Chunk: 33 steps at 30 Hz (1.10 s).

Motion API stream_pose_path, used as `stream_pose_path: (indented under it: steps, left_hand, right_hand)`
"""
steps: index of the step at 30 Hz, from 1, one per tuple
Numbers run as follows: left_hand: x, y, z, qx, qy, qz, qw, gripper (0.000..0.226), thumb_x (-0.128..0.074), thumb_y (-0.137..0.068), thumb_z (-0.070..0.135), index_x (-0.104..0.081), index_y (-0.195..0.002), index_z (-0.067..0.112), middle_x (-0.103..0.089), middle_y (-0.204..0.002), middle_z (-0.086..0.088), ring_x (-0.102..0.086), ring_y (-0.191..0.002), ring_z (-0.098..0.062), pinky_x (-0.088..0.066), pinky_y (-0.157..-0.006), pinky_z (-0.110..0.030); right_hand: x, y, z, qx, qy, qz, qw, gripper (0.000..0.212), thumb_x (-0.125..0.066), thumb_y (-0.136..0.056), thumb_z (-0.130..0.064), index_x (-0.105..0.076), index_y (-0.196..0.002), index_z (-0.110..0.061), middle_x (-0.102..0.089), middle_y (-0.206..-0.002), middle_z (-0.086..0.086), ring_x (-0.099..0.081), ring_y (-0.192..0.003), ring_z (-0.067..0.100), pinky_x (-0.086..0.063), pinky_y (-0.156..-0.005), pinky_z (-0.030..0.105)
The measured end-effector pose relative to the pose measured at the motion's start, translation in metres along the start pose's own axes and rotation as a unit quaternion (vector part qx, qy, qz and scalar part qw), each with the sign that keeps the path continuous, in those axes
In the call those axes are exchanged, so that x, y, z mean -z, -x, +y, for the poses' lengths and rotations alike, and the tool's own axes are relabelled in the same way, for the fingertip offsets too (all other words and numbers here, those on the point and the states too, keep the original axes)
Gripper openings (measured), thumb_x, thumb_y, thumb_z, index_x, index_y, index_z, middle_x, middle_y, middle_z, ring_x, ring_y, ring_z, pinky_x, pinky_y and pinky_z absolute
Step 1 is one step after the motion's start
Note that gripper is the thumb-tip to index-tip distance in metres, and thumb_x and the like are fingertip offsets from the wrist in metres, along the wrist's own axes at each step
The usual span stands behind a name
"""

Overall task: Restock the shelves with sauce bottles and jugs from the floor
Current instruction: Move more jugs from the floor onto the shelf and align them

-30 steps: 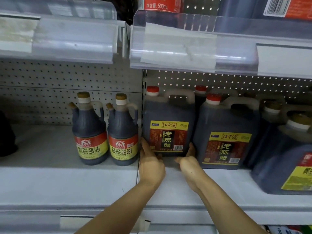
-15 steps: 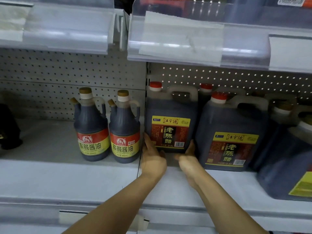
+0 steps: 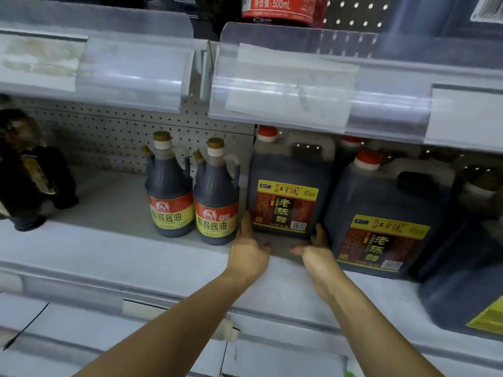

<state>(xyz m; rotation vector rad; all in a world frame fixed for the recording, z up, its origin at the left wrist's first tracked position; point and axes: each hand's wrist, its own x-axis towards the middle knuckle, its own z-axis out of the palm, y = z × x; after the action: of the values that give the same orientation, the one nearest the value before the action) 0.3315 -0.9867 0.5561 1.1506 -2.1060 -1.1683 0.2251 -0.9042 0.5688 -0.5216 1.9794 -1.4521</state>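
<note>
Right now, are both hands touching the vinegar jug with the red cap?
Touching. In the head view the left hand and the right hand press their fingers against the lower corners of the vinegar jug.

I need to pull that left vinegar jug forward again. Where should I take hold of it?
Take the left vinegar jug by its moulded top handle, from the front and above. Bottles and another jug crowd its sides, so a side grip looks cramped.
</note>
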Motion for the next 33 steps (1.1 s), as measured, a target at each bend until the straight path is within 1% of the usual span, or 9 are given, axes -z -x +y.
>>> stream_pose_path:
  steps: [2,4,6,9,14,24,27,31,33]
  left_hand:
    - [0.006,0.009,0.003,0.029,-0.026,-0.005,0.999,0.083,-0.061,-0.089,0.016,-0.007,-0.151,0.010,-0.043,-0.145,-0.011,-0.049,-0.125,-0.027,-0.041,-0.091,-0.024]
    - [0.014,0.022,0.008,0.056,-0.052,0.006,0.997,0.065,-0.058,-0.092,0.025,-0.025,-0.144,0.004,-0.053,-0.133,-0.016,-0.054,-0.116,-0.029,-0.041,-0.082,-0.025]
    - [0.023,0.034,0.010,0.071,-0.052,0.021,0.996,0.050,-0.056,-0.093,0.028,-0.037,-0.133,0.005,-0.055,-0.129,-0.016,-0.053,-0.116,-0.030,-0.041,-0.084,-0.027]
    - [0.037,0.050,0.005,0.067,-0.018,0.051,0.996,0.046,-0.057,-0.093,0.026,-0.039,-0.132,0.010,-0.053,-0.134,-0.012,-0.049,-0.123,-0.027,-0.040,-0.094,-0.028]
    - [0.070,0.082,-0.010,0.072,0.044,0.098,0.992,0.049,-0.058,-0.092,0.021,-0.037,-0.137,0.018,-0.050,-0.139,-0.003,-0.047,-0.128,-0.019,-0.039,-0.103,-0.030]
    - [0.179,0.170,-0.107,0.109,0.110,0.217,0.964,0.042,-0.058,-0.090,0.011,-0.044,-0.129,0.019,-0.058,-0.121,0.002,-0.054,-0.110,-0.010,-0.044,-0.087,-0.020]
    - [0.213,0.206,-0.146,0.146,0.107,0.245,0.952,0.042,-0.057,-0.090,0.010,-0.044,-0.129,0.018,-0.057,-0.115,0.005,-0.055,-0.108,-0.013,-0.045,-0.086,-0.024]
    - [0.254,0.258,-0.204,0.204,0.093,0.270,0.936,0.041,-0.056,-0.091,0.013,-0.042,-0.130,0.018,-0.056,-0.116,0.003,-0.056,-0.100,-0.013,-0.043,-0.080,-0.022]
    - [0.269,0.286,-0.236,0.249,0.090,0.283,0.922,0.041,-0.056,-0.091,0.012,-0.043,-0.129,0.018,-0.057,-0.117,0.001,-0.056,-0.100,-0.013,-0.044,-0.073,-0.016]
  right_hand:
    - [0.003,0.007,-0.001,-0.008,0.001,-0.013,1.000,0.091,-0.066,-0.083,-0.004,-0.010,-0.151,-0.026,-0.027,-0.153,0.005,-0.034,-0.136,0.028,-0.034,-0.105,0.037]
    - [0.005,0.014,-0.004,-0.008,0.004,-0.024,1.000,0.088,-0.067,-0.083,-0.010,-0.013,-0.151,-0.026,-0.028,-0.153,0.006,-0.034,-0.136,0.029,-0.033,-0.104,0.036]
    - [0.005,0.021,-0.007,-0.002,0.009,-0.025,1.000,0.082,-0.068,-0.083,-0.013,-0.020,-0.149,-0.023,-0.031,-0.151,0.006,-0.035,-0.135,0.029,-0.033,-0.103,0.035]
    - [-0.001,0.035,-0.011,0.003,0.004,-0.035,0.999,0.069,-0.066,-0.085,-0.015,-0.032,-0.144,-0.017,-0.038,-0.146,0.008,-0.039,-0.131,0.028,-0.034,-0.100,0.034]
    - [-0.034,0.074,-0.014,0.074,0.013,-0.043,0.996,0.055,-0.063,-0.087,-0.012,-0.042,-0.136,-0.023,-0.044,-0.142,0.000,-0.043,-0.127,0.020,-0.034,-0.098,0.031]
    - [-0.161,0.171,-0.004,0.163,0.059,-0.141,0.975,0.041,-0.065,-0.085,-0.012,-0.048,-0.117,-0.031,-0.052,-0.120,-0.009,-0.050,-0.118,0.010,-0.041,-0.101,0.033]
    - [-0.211,0.201,0.014,0.152,0.074,-0.191,0.967,0.040,-0.065,-0.085,-0.012,-0.049,-0.118,-0.029,-0.053,-0.125,-0.005,-0.050,-0.118,0.013,-0.042,-0.097,0.032]
    - [-0.276,0.244,0.045,0.125,0.113,-0.262,0.950,0.041,-0.064,-0.085,-0.013,-0.049,-0.119,-0.030,-0.051,-0.125,-0.003,-0.050,-0.114,0.009,-0.045,-0.080,0.026]
    - [-0.305,0.263,0.064,0.124,0.129,-0.294,0.939,0.039,-0.064,-0.084,-0.012,-0.050,-0.116,-0.029,-0.052,-0.125,-0.002,-0.050,-0.115,0.008,-0.043,-0.088,0.028]
